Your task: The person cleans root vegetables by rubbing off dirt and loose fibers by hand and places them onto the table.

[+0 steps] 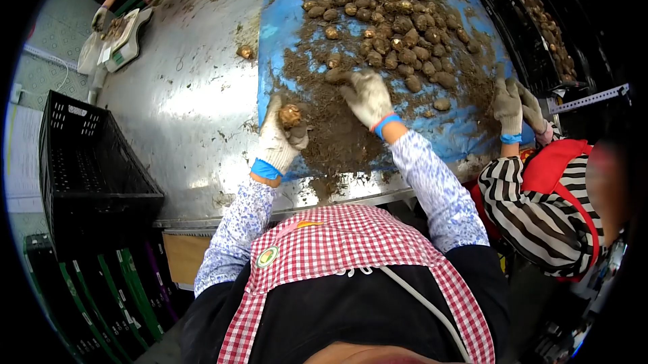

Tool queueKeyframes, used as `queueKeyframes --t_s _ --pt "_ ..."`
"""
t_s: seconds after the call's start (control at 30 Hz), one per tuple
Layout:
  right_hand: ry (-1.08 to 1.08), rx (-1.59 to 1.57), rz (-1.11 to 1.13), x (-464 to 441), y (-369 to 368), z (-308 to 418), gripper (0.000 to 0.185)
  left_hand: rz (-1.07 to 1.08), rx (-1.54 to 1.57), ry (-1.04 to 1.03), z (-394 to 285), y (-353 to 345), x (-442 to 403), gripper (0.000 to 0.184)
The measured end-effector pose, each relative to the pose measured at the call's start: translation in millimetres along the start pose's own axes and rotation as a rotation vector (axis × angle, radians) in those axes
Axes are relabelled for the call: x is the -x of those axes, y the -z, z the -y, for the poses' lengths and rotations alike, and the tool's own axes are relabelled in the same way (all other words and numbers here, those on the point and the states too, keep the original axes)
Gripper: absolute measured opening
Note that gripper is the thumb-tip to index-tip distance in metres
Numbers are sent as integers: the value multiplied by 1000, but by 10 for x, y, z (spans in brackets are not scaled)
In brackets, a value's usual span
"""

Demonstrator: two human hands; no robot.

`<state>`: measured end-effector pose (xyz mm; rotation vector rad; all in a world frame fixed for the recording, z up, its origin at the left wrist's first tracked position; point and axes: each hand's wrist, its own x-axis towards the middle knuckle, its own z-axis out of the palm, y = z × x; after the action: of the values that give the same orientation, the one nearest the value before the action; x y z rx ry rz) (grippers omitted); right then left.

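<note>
My left hand (pixel 279 141), in a soiled knit glove with a blue band, is closed around a brown taro corm (pixel 290 116) with a paler, cut-looking face. My right hand (pixel 368 99), also gloved, is over the loose dirt and roots on the blue sheet (pixel 273 46). Its dark fingertips reach left with the thumb apart, and I make out nothing held in them. Just beyond those fingertips is a single taro corm (pixel 334 60). A large heap of soil-covered taro corms (pixel 405 33) lies farther back on the sheet.
One corm (pixel 245 52) sits on the metal table (pixel 196 107). At left are a black crate (pixel 101 195) and a scale (pixel 128 40), with a co-worker's gloved hands near it. Another co-worker's gloved hands (pixel 507 104) are at the right edge, near crates of corms (pixel 550 33).
</note>
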<state>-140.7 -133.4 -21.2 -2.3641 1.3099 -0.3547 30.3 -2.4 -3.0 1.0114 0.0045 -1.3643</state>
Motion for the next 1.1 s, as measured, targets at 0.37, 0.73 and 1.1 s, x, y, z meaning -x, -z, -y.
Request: queueKeyframes --t_s 0.37,0.73,1.1 --pt "233 -42 -188 -408 -402 -131 48 59 -28 38 80 144 -160 49" --pt "573 -468 -216 173 180 92 58 389 -354 111 32 -205 -152 46" --pt "428 -825 -243 387 257 341 19 337 -32 125 106 -438 65 42"
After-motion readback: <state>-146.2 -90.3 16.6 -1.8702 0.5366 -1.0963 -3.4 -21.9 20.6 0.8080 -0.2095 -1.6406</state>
